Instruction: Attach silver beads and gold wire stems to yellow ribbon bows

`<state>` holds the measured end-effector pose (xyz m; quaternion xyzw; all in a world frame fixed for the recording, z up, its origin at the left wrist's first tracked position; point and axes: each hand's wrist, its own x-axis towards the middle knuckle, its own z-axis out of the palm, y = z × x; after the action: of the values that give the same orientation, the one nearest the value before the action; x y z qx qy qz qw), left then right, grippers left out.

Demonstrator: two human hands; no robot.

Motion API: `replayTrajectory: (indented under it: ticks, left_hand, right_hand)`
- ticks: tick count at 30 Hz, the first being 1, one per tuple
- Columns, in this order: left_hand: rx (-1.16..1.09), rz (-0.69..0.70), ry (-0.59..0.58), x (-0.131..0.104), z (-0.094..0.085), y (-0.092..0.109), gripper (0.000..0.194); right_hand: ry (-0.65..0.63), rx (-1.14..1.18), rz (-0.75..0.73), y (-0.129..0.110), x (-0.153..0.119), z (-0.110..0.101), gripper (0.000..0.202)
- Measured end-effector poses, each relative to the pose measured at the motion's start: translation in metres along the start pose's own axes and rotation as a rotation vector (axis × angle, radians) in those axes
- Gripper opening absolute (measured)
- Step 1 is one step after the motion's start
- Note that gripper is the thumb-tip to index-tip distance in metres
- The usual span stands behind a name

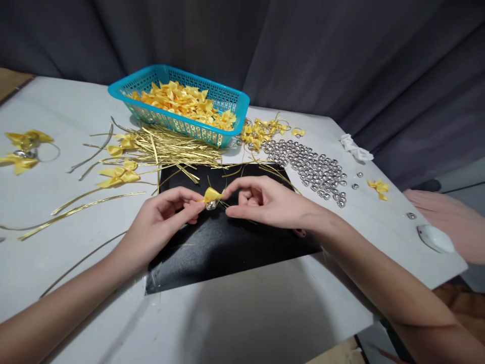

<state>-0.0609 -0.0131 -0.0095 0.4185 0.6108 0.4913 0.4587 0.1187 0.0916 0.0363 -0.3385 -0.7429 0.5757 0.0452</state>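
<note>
A dark curtain [303,60] hangs behind a white desk [265,308], where a teal basket [117,88] of yellow bows [182,98] stands beyond a black mat [212,253]. Over the mat, the left hand [162,212] pinches a yellow ribbon bow [212,193] between thumb and forefinger, a silver bead [210,205] against its lower edge. The right hand [265,202] meets the bow's other end with its forefinger, thumb apart below; whether it grips the thin gold wire [223,203] there, I cannot tell. The step in hand looks like joining bow and bead, and seems to call for a steady left pinch and fine right fingertip work. Both forearms slant inward, remaining fingers curled.
</note>
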Motion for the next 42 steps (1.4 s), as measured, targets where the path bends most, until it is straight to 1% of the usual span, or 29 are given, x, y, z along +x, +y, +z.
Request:
replayTrajectory:
  ticks: [2, 5, 8, 12, 14, 15, 17, 20, 23, 25, 27, 29, 30, 32, 34, 36, 38, 42]
  left_hand:
    - [0.005, -0.002, -0.025, -0.001, 0.001, 0.001, 0.015]
    - [0.025, -0.003, -0.043, -0.002, 0.003, 0.004, 0.014]
    - [0.018, -0.014, -0.036, -0.003, 0.004, 0.006, 0.015]
    - [0.001, -0.047, -0.002, -0.002, 0.003, 0.004, 0.015]
    - [-0.026, -0.051, 0.019, -0.001, 0.001, 0.001, 0.015]
    - [-0.050, -0.050, 0.020, -0.002, 0.000, -0.001, 0.015]
    - [-0.111, -0.034, -0.008, -0.003, -0.003, -0.003, 0.015]
    - [-0.168, -0.011, -0.050, -0.004, -0.005, -0.004, 0.019]
    - [-0.162, 0.024, -0.042, -0.005, -0.005, -0.004, 0.015]
    - [-0.145, 0.032, -0.040, -0.004, -0.005, -0.004, 0.012]
    - [-0.137, 0.013, -0.051, -0.003, -0.005, -0.004, 0.013]
    - [-0.134, -0.009, -0.065, -0.003, -0.005, -0.005, 0.016]
    - [-0.130, -0.018, -0.069, -0.003, -0.005, -0.005, 0.017]
    - [-0.113, -0.035, -0.072, -0.004, -0.004, -0.005, 0.019]
    - [-0.093, -0.057, -0.072, -0.004, -0.003, -0.002, 0.022]
    - [-0.075, -0.074, -0.069, -0.004, -0.001, 0.001, 0.025]
    - [-0.061, -0.079, -0.060, -0.004, 0.001, 0.003, 0.026]
    - [-0.023, -0.113, -0.045, -0.002, 0.004, 0.007, 0.027]
  right_hand:
    - [0.007, 0.057, -0.052, 0.004, 0.001, 0.004, 0.030]
    - [0.045, 0.082, -0.068, 0.006, 0.002, 0.008, 0.030]
    - [0.054, 0.022, -0.027, 0.007, 0.002, 0.008, 0.032]
    - [-0.026, -0.109, 0.055, 0.009, 0.001, 0.006, 0.033]
    - [-0.035, -0.118, 0.056, 0.009, 0.000, 0.006, 0.032]
    - [-0.024, -0.109, 0.034, 0.008, 0.000, 0.006, 0.031]
    - [-0.014, -0.085, -0.060, 0.006, -0.003, 0.008, 0.026]
    - [-0.077, -0.115, -0.207, 0.001, -0.008, 0.011, 0.027]
    - [-0.144, -0.196, -0.263, -0.001, -0.011, 0.012, 0.028]
    - [-0.125, -0.195, -0.258, -0.001, -0.011, 0.012, 0.023]
    - [-0.045, -0.138, -0.217, 0.001, -0.009, 0.012, 0.019]
    - [0.032, -0.121, -0.170, 0.003, -0.007, 0.011, 0.024]
    - [0.034, -0.156, -0.146, 0.003, -0.006, 0.011, 0.028]
    - [-0.039, -0.285, -0.105, 0.002, -0.007, 0.010, 0.033]
    - [-0.154, -0.411, -0.085, 0.000, -0.008, 0.008, 0.030]
    - [-0.220, -0.475, -0.100, -0.004, -0.010, 0.005, 0.028]
    - [-0.229, -0.474, -0.135, -0.007, -0.012, 0.002, 0.031]
    - [-0.205, -0.413, -0.189, -0.011, -0.013, -0.004, 0.036]
